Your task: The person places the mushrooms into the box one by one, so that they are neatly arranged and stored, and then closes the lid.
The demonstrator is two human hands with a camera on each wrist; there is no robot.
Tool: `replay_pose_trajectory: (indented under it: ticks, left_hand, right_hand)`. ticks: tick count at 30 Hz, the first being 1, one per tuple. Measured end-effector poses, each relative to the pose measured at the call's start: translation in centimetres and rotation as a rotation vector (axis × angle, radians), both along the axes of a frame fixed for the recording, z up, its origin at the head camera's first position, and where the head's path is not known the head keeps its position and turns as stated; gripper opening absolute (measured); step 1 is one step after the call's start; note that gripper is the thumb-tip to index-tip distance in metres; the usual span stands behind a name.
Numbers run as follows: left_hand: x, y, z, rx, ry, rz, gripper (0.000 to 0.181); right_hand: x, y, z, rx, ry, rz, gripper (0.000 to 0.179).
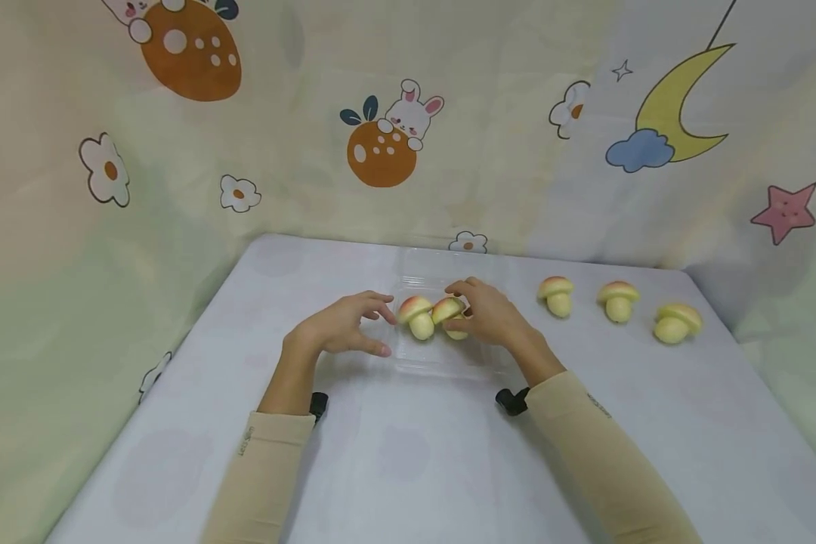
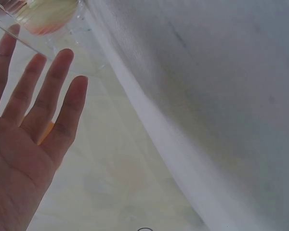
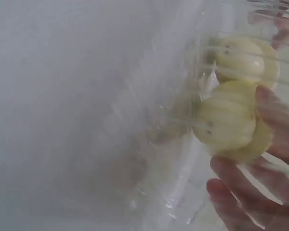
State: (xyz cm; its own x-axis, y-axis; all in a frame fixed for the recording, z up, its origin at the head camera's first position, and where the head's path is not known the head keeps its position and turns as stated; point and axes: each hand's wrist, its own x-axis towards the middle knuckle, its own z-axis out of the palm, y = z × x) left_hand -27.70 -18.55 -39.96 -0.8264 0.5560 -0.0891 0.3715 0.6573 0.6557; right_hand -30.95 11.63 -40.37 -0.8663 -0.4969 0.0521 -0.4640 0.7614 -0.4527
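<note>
A clear plastic container (image 1: 421, 363) lies on the table with its lid side towards the back. Inside it, a mushroom-shaped piece (image 1: 418, 317) with a red-tinged yellow cap and pale stem leans close to a second mushroom (image 1: 446, 310). My right hand (image 1: 491, 313) grips that second mushroom, thumb and fingers on either side of it; the right wrist view shows both mushrooms (image 3: 226, 118) through the clear plastic. At the container's left side, my left hand (image 1: 347, 323) is spread, its fingers (image 2: 70, 106) apart and holding nothing.
Three more mushrooms stand at the table's right: one nearest the container (image 1: 556, 295), one in the middle (image 1: 618, 300) and one farthest right (image 1: 676, 323). A patterned cloth (image 1: 299, 136) hangs behind the white table (image 1: 401, 468).
</note>
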Motion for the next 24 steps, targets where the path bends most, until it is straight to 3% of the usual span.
replay_pose_trajectory:
  ticks: [5,24]
  left_hand:
    - [-0.2,0.4,-0.1,-0.006,-0.016,-0.002,0.053]
    - [0.0,0.3,0.0,-0.015,-0.015,0.021,0.054]
  right_hand:
    - [0.6,0.6,0.4,0.033,0.013,-0.043,0.068]
    - [0.9,3.2,2.1,-0.010,0.080,-0.053,0.060]
